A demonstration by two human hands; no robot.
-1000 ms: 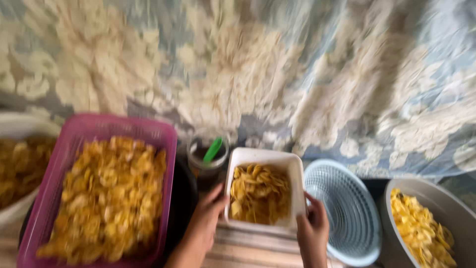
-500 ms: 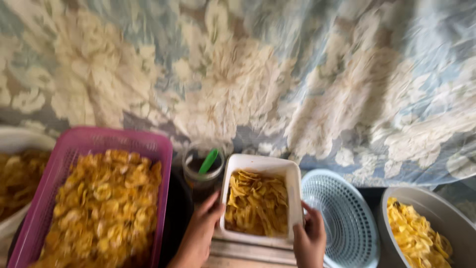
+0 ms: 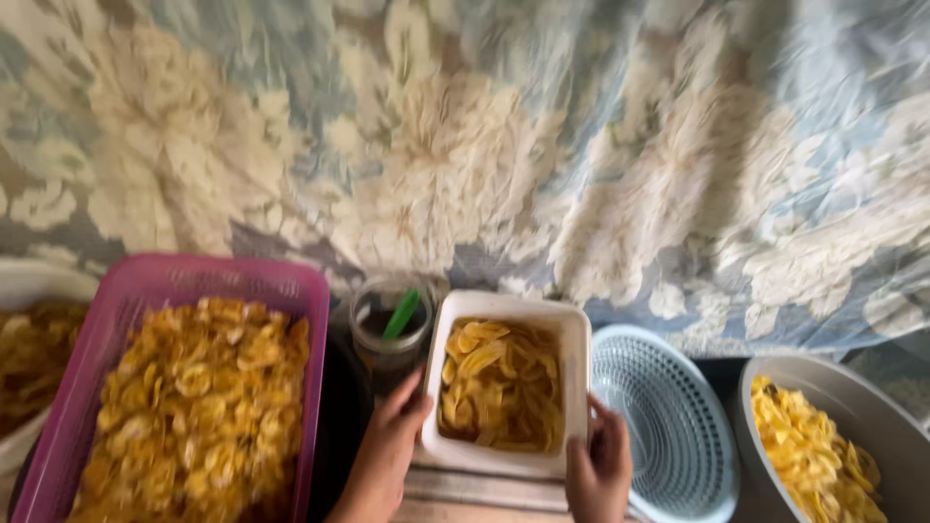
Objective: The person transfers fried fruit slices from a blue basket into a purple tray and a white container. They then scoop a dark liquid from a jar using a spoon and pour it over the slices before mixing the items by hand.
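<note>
Presently, your left hand [image 3: 387,447] grips the near left edge of the white tub [image 3: 573,339], thumb hooked over the rim and fingers pressed to the outer wall. Your right hand [image 3: 599,467] closes on the near right corner of the same tub, fingers curled over the rim. Both hands hold the tub; neither is spread wide.

The tub sits low in the middle of the view, on a pale striped surface [image 3: 484,489], and is filled with yellow banana chips [image 3: 499,383]. Whether it rests fully on that surface or is lifted slightly cannot be told.

Just left of the tub, behind your left hand, stands a clear jar [image 3: 387,339] with a dark inside and a green tool [image 3: 401,313] leaning in it. Further left lies a pink basket [image 3: 145,281] heaped with more chips, and beyond it, at the left edge, part of a pale bowl [image 3: 29,281] holding darker chips.

Just right of the tub is an empty light blue slotted basket [image 3: 668,436], touching or nearly touching the tub's wall. At the far right sits a grey basin [image 3: 852,387] with yellow chips.

A flowered cloth [image 3: 484,145] in blue and cream hangs behind everything.
</note>
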